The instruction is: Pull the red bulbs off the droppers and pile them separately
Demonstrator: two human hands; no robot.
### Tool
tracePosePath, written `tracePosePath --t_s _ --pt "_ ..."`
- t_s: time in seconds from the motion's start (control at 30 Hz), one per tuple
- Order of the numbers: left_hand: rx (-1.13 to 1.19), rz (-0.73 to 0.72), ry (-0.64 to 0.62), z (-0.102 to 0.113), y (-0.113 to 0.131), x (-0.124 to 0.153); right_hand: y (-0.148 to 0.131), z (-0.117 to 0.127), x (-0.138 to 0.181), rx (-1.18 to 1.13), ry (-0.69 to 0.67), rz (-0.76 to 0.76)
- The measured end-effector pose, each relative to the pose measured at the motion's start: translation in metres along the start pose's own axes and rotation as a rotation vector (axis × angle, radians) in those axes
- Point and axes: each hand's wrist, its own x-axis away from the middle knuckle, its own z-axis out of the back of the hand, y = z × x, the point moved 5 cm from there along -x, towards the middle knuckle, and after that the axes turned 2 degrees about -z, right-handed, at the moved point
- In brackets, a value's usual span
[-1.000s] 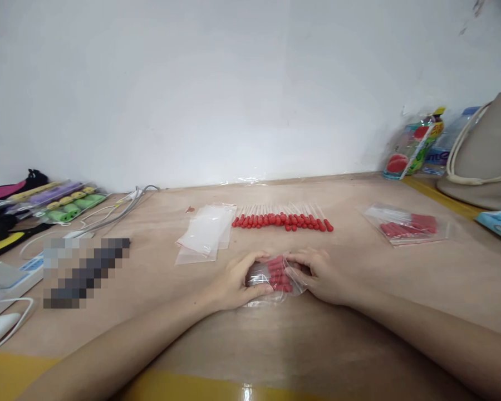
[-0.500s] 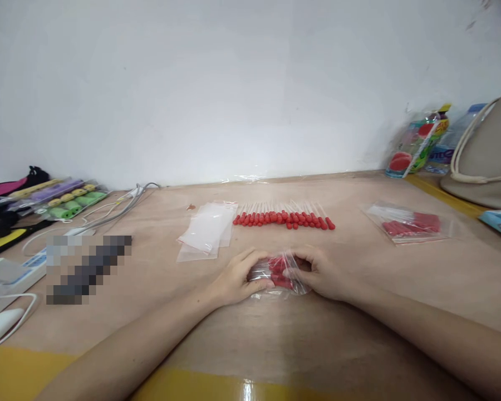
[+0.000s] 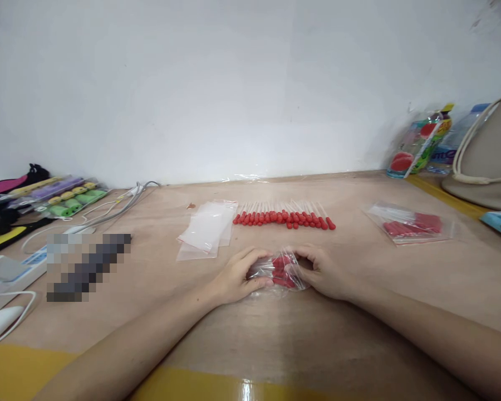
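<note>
The left hand (image 3: 242,275) makes a half-open curve, thumb on the near side and fingers on the far side of a clear bag (image 3: 299,284). The right hand (image 3: 323,273) grips its other end more narrowly, thumb over the plastic, some fingers hidden. The bag lies between both hands on the worktop (image 3: 242,334), with red-tipped sticks (image 3: 280,273) inside, tips toward the right hand. Beyond, a strip of worktop separates the hands from a row of similar sticks (image 3: 281,218). Flat bags (image 3: 206,229) lie beside its left end; a filled bag (image 3: 421,225) sits well right. A yellow band (image 3: 200,384) crosses the near side; the wall (image 3: 234,83) bounds the back edge.
</note>
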Motion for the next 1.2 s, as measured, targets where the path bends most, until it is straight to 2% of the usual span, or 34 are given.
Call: tracePosePath --t_s 0.17,0.27,0.37,0.47,0.57,0.73,0.83,0.9,1.03,1.13,1.2 --pt "-0.008 0.009 -0.003 0.000 -0.001 0.000 -0.002 -0.001 0.000 0.034 0.005 0.043" --pt "-0.017 0.035 0.006 0.000 -0.004 0.001 0.002 0.002 0.002 -0.060 -0.004 -0.019" --pt "-0.027 0.071 0.016 0.002 -0.007 0.003 0.009 0.010 0.004 -0.223 -0.077 -0.115" --pt "-0.018 0.083 0.024 0.003 -0.007 0.003 0.019 0.023 0.007 -0.380 -0.121 -0.277" --pt "-0.003 0.084 0.028 0.004 -0.007 0.003 0.029 0.036 0.008 -0.493 -0.097 -0.419" --pt "-0.004 0.090 0.017 0.003 -0.009 0.004 0.041 0.062 0.004 -0.469 -0.103 -0.470" --pt "-0.013 0.090 0.012 0.002 -0.010 0.005 0.048 0.091 0.003 -0.454 -0.051 -0.469" --pt "-0.014 0.097 0.010 0.002 -0.011 0.005 0.052 0.116 0.002 -0.412 0.056 -0.459" --pt "-0.016 0.102 0.003 0.002 -0.010 0.004 0.063 0.154 0.000 -0.198 0.392 -0.386" --pt "-0.016 0.100 0.003 0.002 -0.009 0.004 0.068 0.151 -0.006 0.213 0.530 -0.242" --pt "-0.016 0.094 0.011 0.002 -0.009 0.004 0.069 0.135 -0.012 0.487 0.504 -0.078"
